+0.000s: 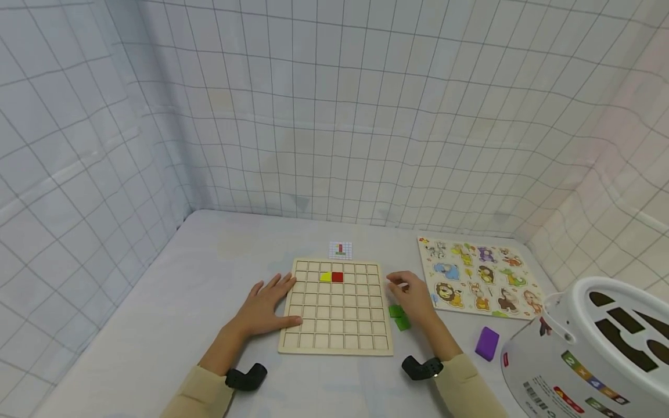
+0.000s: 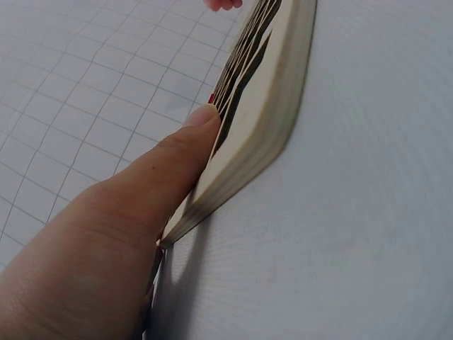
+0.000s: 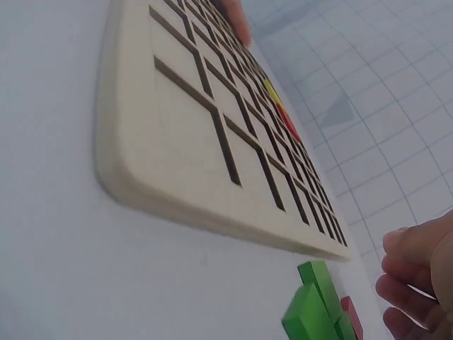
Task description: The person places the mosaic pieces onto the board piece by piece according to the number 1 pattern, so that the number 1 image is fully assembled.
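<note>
A wooden grid board (image 1: pixel 336 342) lies on the table with a yellow piece (image 1: pixel 326 277) and a red square tile (image 1: pixel 337 277) side by side in its upper cells. My left hand (image 1: pixel 263 307) rests on the board's left edge, fingers spread, its thumb (image 2: pixel 180 149) lying over the rim. Just off the right edge, my right hand (image 1: pixel 413 296) hovers with fingers loosely bent; I see nothing between them. Beside it lie several green blocks (image 1: pixel 399 317). Against these, a reddish piece (image 3: pixel 352 316) partly shows in the right wrist view.
A small pattern card (image 1: pixel 341 251) lies behind the board. To the right are an animal puzzle board (image 1: pixel 475 278), a purple block (image 1: pixel 487 343) and a large white bucket (image 1: pixel 554 354) with a lid. Grid-patterned cloth walls (image 1: pixel 334 116) enclose the table.
</note>
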Available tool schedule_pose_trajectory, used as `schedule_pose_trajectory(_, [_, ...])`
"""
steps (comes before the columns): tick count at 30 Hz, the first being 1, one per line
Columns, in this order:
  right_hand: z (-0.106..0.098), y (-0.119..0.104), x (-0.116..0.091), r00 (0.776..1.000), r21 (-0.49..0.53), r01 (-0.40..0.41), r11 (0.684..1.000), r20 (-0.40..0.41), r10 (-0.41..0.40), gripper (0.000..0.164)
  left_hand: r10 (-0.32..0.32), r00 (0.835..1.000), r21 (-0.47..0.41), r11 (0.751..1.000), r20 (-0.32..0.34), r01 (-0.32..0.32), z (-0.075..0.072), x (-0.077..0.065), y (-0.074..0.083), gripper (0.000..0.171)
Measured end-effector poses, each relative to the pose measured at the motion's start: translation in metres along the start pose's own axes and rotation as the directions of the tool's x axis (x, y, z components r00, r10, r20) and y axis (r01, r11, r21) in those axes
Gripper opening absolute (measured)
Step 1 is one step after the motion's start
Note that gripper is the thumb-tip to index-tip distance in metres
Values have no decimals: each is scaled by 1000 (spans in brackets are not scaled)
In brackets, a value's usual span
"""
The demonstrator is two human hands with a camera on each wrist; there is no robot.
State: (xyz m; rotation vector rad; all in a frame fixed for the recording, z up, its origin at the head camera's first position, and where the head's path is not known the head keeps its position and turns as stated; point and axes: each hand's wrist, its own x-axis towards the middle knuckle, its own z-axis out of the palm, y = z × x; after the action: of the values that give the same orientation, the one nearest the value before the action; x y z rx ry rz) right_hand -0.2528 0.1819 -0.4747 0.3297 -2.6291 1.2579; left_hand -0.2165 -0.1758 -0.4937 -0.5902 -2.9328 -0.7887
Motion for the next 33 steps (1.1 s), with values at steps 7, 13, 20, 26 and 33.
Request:
schedule_pose_trajectory(7, [-15, 7, -3, 1000, -168, -20, 986, 19, 24, 19, -2, 1000, -24, 1000, -3, 2, 0, -1, -1, 99])
schedule_pose_trajectory(13, [-24, 7, -7, 997, -295, -46, 954, 48, 63, 25, 2, 1000, -29, 1000, 6, -2, 2, -2, -2, 100])
schedule_pose_trajectory(20, [-24, 8, -7, 997, -379, -24, 925, 59, 51, 30, 10, 1000, -23, 1000, 10, -10, 0, 0, -1, 99])
schedule_pose_trajectory(26, [-23, 10, -9, 996, -386, -22, 922, 66, 51, 29, 10, 1000, -21, 1000, 13, -10, 0, 1, -2, 99])
schedule_pose_trajectory(33, [-21, 10, -8, 995, -345, -55, 937, 65, 82, 30, 19, 1000, -24, 1000, 5, -19, 1, 1, -2, 99])
